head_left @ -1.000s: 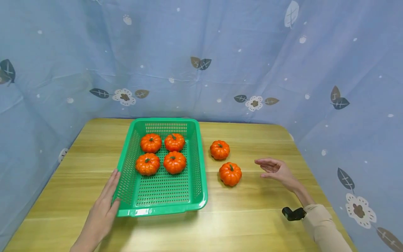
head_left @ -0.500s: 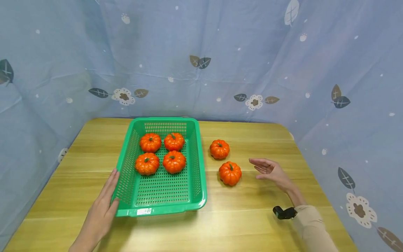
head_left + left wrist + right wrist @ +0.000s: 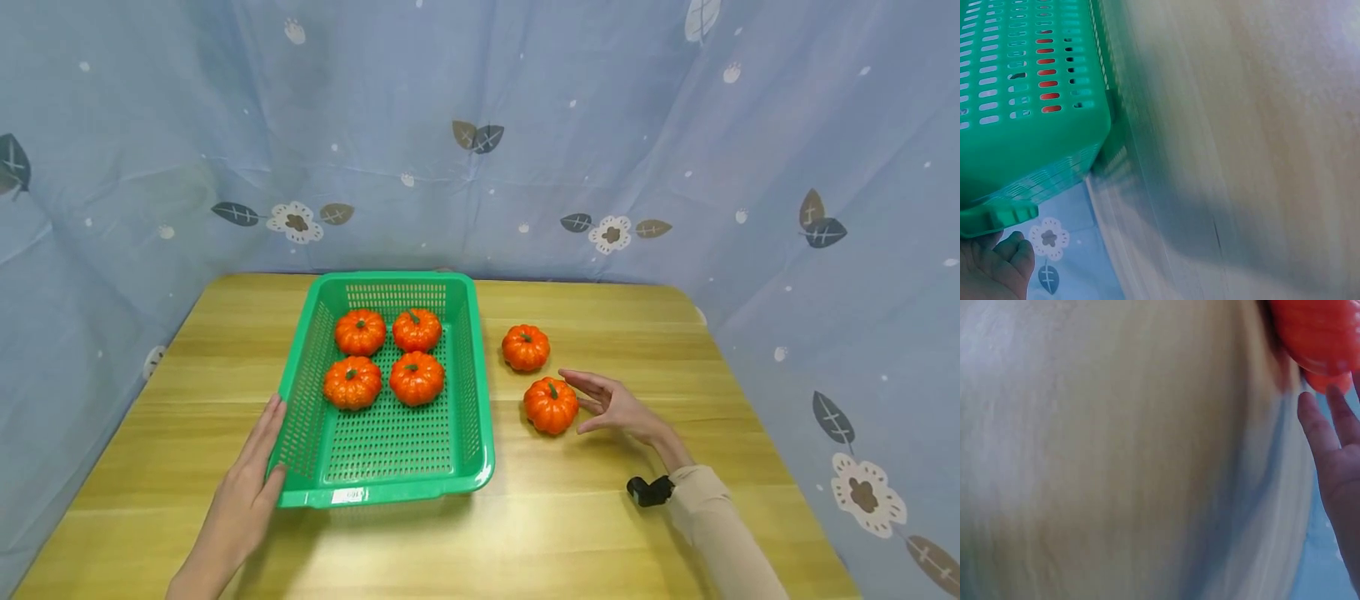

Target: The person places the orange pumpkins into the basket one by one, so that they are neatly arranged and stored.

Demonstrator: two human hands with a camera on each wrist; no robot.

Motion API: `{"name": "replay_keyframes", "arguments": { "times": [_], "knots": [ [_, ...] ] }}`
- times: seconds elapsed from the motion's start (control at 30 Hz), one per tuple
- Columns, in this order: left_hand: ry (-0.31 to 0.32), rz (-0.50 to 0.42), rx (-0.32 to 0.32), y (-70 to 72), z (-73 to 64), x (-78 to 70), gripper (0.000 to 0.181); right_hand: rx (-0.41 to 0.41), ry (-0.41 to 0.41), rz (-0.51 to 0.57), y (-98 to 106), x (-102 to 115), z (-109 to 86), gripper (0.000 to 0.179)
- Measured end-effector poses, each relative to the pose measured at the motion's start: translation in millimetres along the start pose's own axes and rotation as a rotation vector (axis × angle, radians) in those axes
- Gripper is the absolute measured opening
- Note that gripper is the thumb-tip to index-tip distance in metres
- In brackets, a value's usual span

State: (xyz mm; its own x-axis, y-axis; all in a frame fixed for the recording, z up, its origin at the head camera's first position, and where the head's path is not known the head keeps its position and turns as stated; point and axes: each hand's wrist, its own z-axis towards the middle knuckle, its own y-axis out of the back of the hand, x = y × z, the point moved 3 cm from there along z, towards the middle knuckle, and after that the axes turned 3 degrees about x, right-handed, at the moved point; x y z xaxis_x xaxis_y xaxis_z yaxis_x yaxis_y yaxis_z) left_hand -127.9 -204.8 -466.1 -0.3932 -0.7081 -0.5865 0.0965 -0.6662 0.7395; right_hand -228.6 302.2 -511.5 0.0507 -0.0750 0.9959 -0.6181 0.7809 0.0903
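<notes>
A green plastic basket (image 3: 375, 492) holds several small orange pumpkins (image 3: 352, 383) with green stems, grouped toward its far end. My left hand (image 3: 238, 498) rests along the basket's left rim near the front corner, fingers straight. In the left wrist view the same hand (image 3: 999, 265) shows at the rim's underside. To the right of the basket, two more pumpkins sit on the table: a farther one (image 3: 526, 347) and a nearer one (image 3: 552, 406). My right hand (image 3: 618, 408) is just right of the nearer pumpkin, thumb and fingers spread apart and holding nothing. The right wrist view shows its fingers (image 3: 1319, 428) close to that pumpkin (image 3: 1319, 331).
A wood-grain table (image 3: 540, 533) bears everything. Blue curtain (image 3: 375, 108) with leaf and flower prints surrounds its back and sides. A black wrist camera (image 3: 649, 491) sits at the right sleeve cuff (image 3: 697, 492).
My right hand has moved left across the table to the nearer pumpkin's right side. The left hand, basket and pumpkins have stayed in place; the head view has shifted slightly.
</notes>
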Motion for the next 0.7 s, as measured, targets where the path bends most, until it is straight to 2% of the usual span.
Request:
{"name": "replay_keyframes", "arguments": {
  "times": [0.13,0.37,0.7],
  "knots": [
    [-0.009,-0.002,-0.007,1.4,2.5,0.0,0.073,-0.001,-0.051,0.001,-3,-5,10.2,0.092],
    [-0.009,-0.002,-0.009,1.0,6.2,0.6,0.073,-0.023,-0.021,0.013,-8,-5,20.3,0.090],
    [0.010,0.008,0.000,-1.7,-0.8,0.4,0.074,-0.076,-0.055,0.025,-14,-14,19.8,0.085]
  ]
}}
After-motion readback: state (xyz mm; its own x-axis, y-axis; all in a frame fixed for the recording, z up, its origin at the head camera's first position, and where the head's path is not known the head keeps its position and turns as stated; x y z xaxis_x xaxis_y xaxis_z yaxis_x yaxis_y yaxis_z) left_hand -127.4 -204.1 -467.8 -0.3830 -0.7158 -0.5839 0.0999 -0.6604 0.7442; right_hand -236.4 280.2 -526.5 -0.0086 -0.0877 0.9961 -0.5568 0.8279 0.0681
